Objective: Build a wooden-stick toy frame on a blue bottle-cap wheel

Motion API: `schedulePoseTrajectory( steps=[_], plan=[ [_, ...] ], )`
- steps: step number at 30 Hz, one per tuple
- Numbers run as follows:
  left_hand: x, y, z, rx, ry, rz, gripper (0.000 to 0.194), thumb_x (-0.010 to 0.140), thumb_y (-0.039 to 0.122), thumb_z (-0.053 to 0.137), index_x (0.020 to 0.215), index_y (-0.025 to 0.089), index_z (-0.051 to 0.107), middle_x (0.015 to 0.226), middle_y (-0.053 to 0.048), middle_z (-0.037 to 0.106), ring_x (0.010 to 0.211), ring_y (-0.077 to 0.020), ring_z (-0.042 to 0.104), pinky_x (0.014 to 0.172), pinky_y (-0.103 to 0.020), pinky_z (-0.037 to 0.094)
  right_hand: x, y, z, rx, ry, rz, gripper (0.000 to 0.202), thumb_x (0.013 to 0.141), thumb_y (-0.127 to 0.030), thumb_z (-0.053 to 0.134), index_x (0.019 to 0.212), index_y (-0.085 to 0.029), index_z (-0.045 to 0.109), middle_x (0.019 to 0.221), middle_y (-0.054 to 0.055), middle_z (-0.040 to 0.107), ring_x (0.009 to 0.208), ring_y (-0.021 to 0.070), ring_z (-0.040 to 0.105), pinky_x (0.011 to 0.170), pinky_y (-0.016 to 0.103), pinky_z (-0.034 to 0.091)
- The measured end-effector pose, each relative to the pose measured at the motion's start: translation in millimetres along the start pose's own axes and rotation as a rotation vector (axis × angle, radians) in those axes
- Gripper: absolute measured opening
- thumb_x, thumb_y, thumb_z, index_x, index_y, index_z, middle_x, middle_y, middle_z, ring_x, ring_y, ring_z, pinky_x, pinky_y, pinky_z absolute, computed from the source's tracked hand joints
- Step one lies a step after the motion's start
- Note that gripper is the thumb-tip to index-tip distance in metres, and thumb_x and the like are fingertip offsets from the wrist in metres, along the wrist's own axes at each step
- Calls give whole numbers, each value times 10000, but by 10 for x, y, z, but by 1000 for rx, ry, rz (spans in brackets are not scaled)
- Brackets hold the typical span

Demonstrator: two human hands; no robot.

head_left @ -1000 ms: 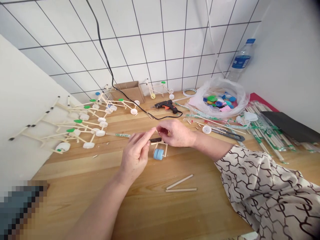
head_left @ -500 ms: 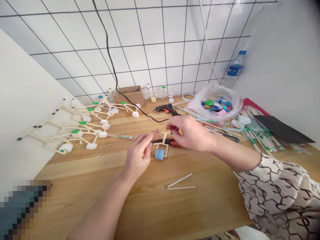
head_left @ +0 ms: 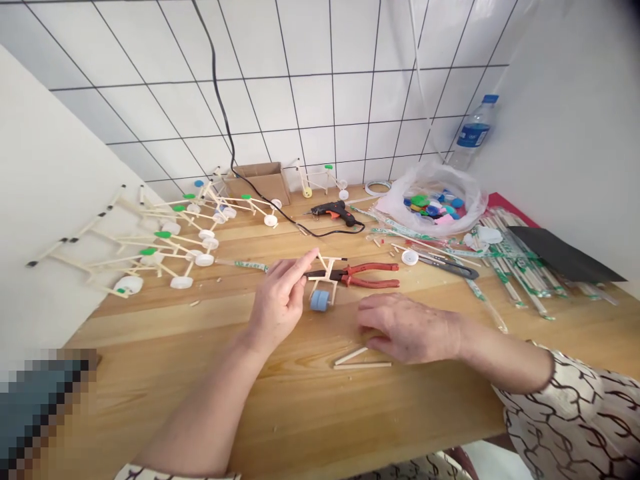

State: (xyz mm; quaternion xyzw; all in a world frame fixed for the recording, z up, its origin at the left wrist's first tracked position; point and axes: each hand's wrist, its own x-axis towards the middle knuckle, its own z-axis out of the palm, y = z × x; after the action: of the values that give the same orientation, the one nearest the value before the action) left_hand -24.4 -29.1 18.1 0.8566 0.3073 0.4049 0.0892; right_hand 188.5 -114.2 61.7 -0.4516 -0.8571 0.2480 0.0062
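My left hand pinches a small wooden-stick tricycle model at its left side; the fingertips hide part of that side. Two blue bottle-cap wheels sit side by side at its near end, and a dark tip shows on its crossbar. Behind the model's frame lie red-handled pliers. My right hand hovers low over the table, fingers bent and thumb apart, with nothing visible in it. Just below its thumb are two short wooden sticks, one partly covered by the hand.
Several finished stick models stand at the left. At the back are a cardboard box, a glue gun with a black cord, and tape. A bag of caps, a utility knife, wrapped sticks and a bottle occupy the right.
My right hand has moved from above the model down and right to the loose sticks, uncovering the pliers' handles. My left hand stays at the model. The view has shifted slightly.
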Motion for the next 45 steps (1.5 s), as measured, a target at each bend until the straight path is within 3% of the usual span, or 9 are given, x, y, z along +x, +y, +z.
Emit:
schedulePoseTrajectory(
  steps=[7, 15, 19, 23, 28, 32, 39, 45],
  plan=[
    [-2, 7, 2, 12, -8, -15, 480, 881, 85, 416, 1324, 260, 478, 965, -39, 650, 890, -168, 580, 849, -337, 476, -47, 45, 44, 32, -7, -16, 44, 768, -201, 577, 796, -169, 586, 871, 43, 602, 814, 173, 569, 704, 271, 424],
    [-4, 21, -9, 8, -13, -18, 492, 877, 91, 419, 1336, 263, 468, 959, -44, 656, 902, -177, 585, 864, -359, 480, -45, 86, 87, 22, 39, -100, 107, 788, -106, 498, 756, -172, 576, 818, 44, 597, 759, 155, 553, 682, 258, 435],
    [-8, 14, -2, 9, -9, -17, 497, 870, 87, 425, 1335, 257, 469, 954, -42, 656, 905, -177, 592, 863, -352, 483, -35, 92, 53, 69, 60, -71, 106, 812, -109, 482, 769, -168, 559, 802, 42, 602, 731, 148, 544, 669, 261, 436],
    [-9, 2, 6, 20, -4, -3, 503, 864, 72, 429, 1336, 243, 464, 943, -38, 656, 888, -170, 591, 854, -337, 481, -12, 138, 36, 204, 190, -17, 82, 845, -134, 464, 814, -170, 531, 759, 15, 585, 654, 118, 511, 606, 237, 411],
    [-10, -2, 9, 26, -7, -1, 503, 866, 73, 431, 1337, 247, 458, 942, -37, 654, 890, -170, 585, 852, -344, 480, 47, 244, 78, 416, 446, -20, 77, 821, -114, 470, 807, -172, 519, 739, -4, 572, 626, 97, 494, 578, 218, 417],
    [-12, 6, 5, 22, -5, -2, 510, 864, 76, 435, 1340, 257, 454, 947, -36, 654, 878, -169, 585, 848, -353, 484, 107, 328, 121, 516, 645, 65, 48, 815, -164, 502, 801, -167, 548, 733, 4, 601, 618, 103, 521, 575, 233, 444],
    [1, 18, 2, 39, -11, 20, 534, 858, 65, 437, 1355, 258, 434, 955, -41, 660, 892, -179, 589, 838, -360, 489, 146, 387, 126, 582, 769, 110, 81, 807, -199, 538, 821, -169, 612, 833, 44, 700, 696, 140, 630, 624, 265, 493],
    [-3, 9, 7, 31, -3, 22, 534, 859, 69, 439, 1357, 264, 431, 958, -37, 664, 881, -174, 590, 835, -361, 493, 147, 402, 128, 418, 811, 148, 114, 814, -173, 518, 761, -163, 618, 699, 13, 658, 606, 113, 566, 553, 228, 445]
  ],
)
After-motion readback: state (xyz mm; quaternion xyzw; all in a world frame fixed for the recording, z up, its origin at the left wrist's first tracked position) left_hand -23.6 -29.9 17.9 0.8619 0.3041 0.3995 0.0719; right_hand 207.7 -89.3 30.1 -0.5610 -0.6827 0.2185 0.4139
